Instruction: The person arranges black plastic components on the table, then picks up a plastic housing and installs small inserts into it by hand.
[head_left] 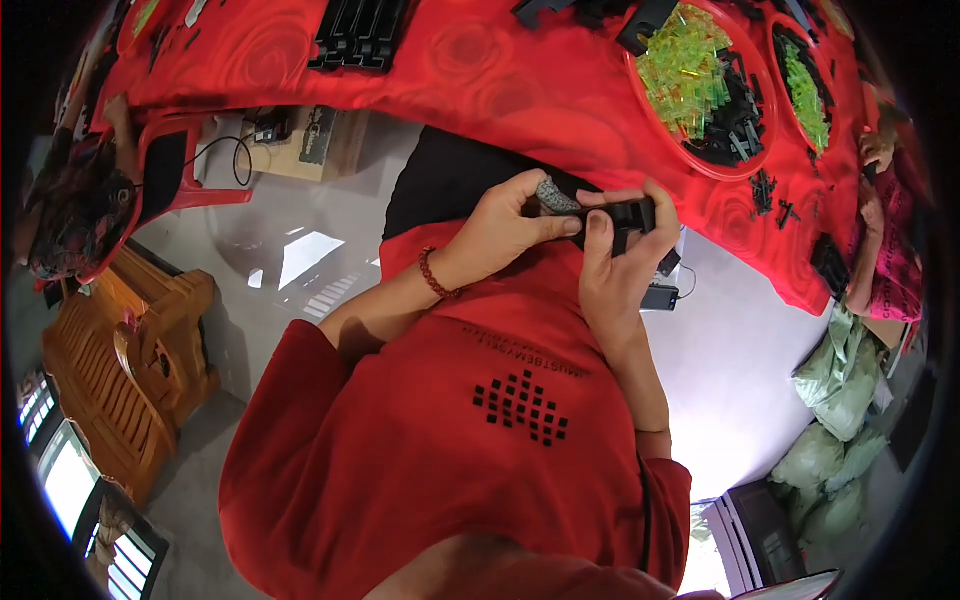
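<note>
Red shirt (420, 420) closest; left hand (505, 220) pinches grey piece (557, 198), right hand (622, 265) grips black part (631, 214), which could slip if loosened.

Open tablecloth (515, 85) beyond hands (512, 218), basin (722, 173) at right

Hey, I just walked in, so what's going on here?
A seated person is working on something small with both bare hands. The left hand pinches a speckled grey piece against a black part held in the right hand. Beyond, on the red-covered table, a red tray holds yellow-green pieces and small black pieces.
</note>
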